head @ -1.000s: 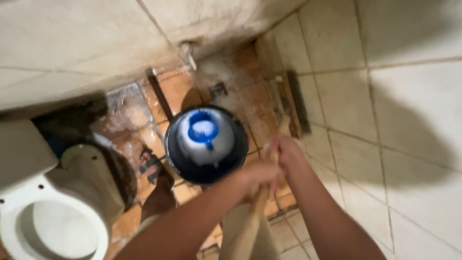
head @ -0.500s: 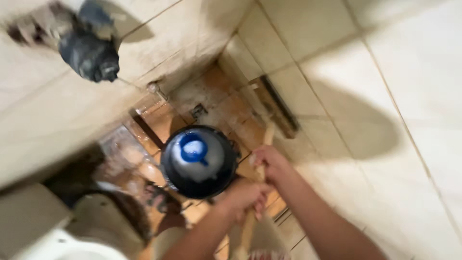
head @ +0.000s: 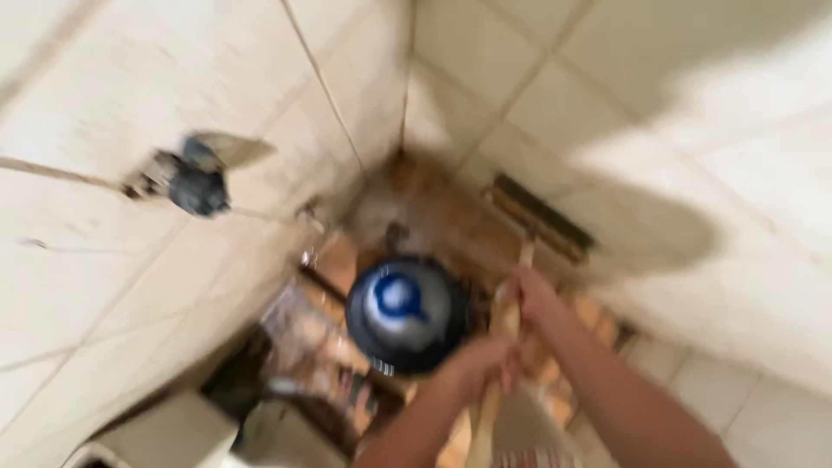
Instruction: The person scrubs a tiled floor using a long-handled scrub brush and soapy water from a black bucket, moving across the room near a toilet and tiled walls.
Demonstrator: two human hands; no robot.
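Both hands close around one long wooden handle point(head: 503, 347), stacked along it: the right hand point(head: 530, 296) sits higher up the shaft, farther from the body, while the left hand point(head: 479, 362) wraps it lower down, nearer the camera. The fingers of each are curled tight about the wood, none spread. The picture is smeared by motion, so exact finger placement is hard to read.

From the hands the handle runs up and slightly right in the view, away from the person, towards the corner where the floor meets the wall. Its far end carries a dark, flat brush head point(head: 542, 218), which lies against the base of the right-hand tiled wall point(head: 737, 286), its length roughly crosswise to the shaft. So the long axis points from the person's chest out to that corner, and the right hand is the one nearer the brush head.

Just beside the hands, to their left, stands one dark round bucket point(head: 406, 314) on the orange floor tiles point(head: 589, 316). Inside it floats one blue dipper point(head: 397, 296) on pale water. The bucket is close to the handle, though I cannot tell whether they touch.

On the left wall a single dark fitting point(head: 192, 184) sticks out. At the lower left edge shows part of one pale toilet point(head: 165, 438).
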